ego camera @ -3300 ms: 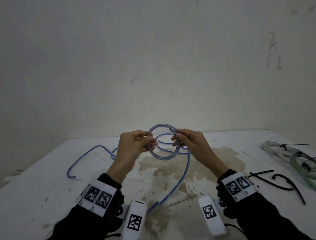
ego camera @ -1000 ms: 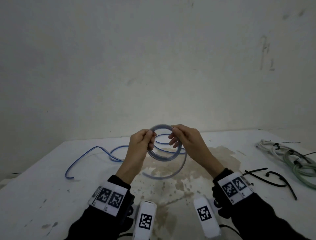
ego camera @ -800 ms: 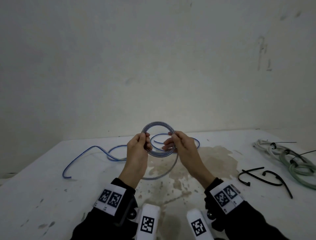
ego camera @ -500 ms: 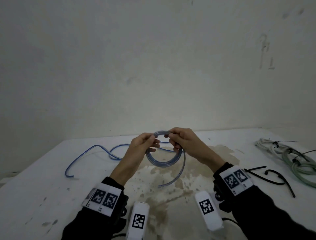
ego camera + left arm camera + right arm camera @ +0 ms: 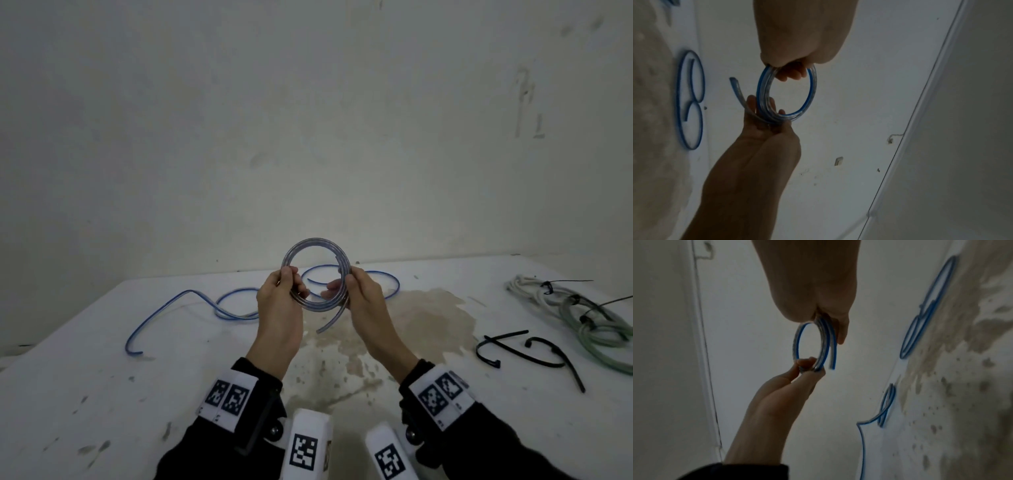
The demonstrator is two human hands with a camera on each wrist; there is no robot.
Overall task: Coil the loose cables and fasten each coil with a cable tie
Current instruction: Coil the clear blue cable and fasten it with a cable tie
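Coil (image 5: 315, 272) now raised upright, loose tail shorter; left hand (image 5: 279, 301) and right hand (image 5: 363, 298) both pinching it.

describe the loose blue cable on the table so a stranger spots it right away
On the stained white table, look at the far side behind both hands, toward the left. The thin blue cable sprawls flat in open curves with one hooked end. Unlike the clear blue-striped coil held up in the fingers, nothing touches it.

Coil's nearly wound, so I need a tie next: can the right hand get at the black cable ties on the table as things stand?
Probably not yet: the right hand pinches the coil, as does the left hand. The black cable ties lie unobstructed to its right on the table.
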